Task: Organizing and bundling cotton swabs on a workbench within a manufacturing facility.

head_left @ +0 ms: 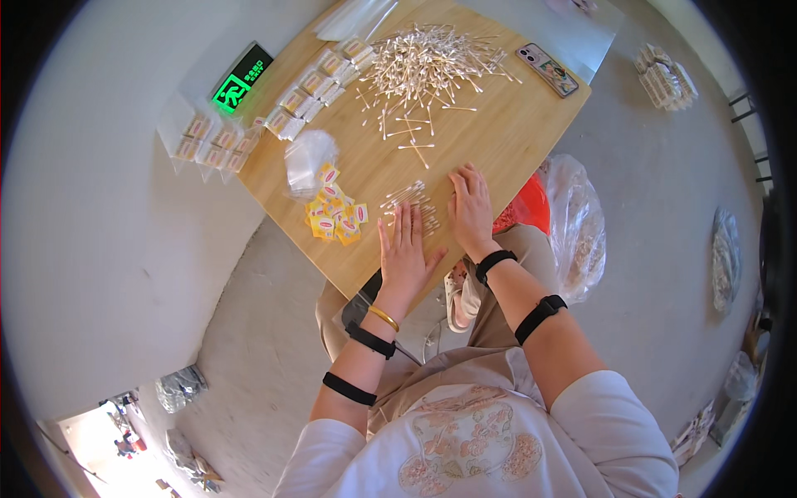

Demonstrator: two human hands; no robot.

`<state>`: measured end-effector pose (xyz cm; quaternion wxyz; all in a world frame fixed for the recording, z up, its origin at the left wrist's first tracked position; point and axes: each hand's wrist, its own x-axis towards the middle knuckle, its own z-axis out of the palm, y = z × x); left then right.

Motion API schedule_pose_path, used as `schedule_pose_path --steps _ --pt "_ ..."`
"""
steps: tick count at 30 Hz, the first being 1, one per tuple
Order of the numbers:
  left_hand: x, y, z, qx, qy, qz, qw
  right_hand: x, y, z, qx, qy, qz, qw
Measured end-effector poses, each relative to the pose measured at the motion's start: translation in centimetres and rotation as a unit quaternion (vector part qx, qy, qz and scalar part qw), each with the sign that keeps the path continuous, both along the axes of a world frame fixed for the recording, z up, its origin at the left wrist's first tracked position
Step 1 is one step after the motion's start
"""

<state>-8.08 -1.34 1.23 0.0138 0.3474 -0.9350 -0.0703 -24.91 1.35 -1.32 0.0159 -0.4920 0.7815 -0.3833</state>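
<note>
We're inspecting the table (494,137) & recording a small loose grp. of cotton swabs (402,196) lying near the worker's edge, sticks roughly parallel.

L hand (403,253): palm facing down, long fingers extending fwd. nearly tog., thumb spreading out to the R. We're seeing these fingertips lying over the near-middle part of the grp.; swab tips are showing past them on the far side & also to the R. Fingers aren't closing round any swab; we're unable to confirm exact contact pressure.

R hand (471,207): fingers resting on the table, tog. & slightly bending, just beside the grp. on its R side, w/ a narrow strip of bare wood separating them. We're finding nothing visible in that hand.

Surroundings: we're noting yellow-&-white cards (334,217) lying in a heap just L of the grp., clear bags (310,158) stacking up beyond these, & small packs (297,101) standing in a row along the L side. A large swab pile (432,62) is covering the far end, w/ a phone (547,70) lying to its R.
</note>
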Motion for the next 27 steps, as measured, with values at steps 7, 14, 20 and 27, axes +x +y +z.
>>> schedule_pose_path --steps 7,14,20,27 --pt "-0.6 -0.8 -0.4 -0.040 -0.019 0.006 0.999 0.0 0.0 0.2 0.007 0.016 0.008 1.000" --pt "-1.5 -1.1 -1.0 -0.007 0.009 0.040 0.999 0.1 0.0 0.2 0.009 0.023 0.006 1.000" --pt "-2.4 -1.5 -1.3 -0.019 0.009 0.078 0.997 0.2 -0.1 0.0 0.025 0.028 -0.009 0.999" --pt "-3.1 -3.1 -1.1 -0.020 0.086 0.098 0.991 0.1 0.0 0.2 0.024 0.034 -0.005 0.999"
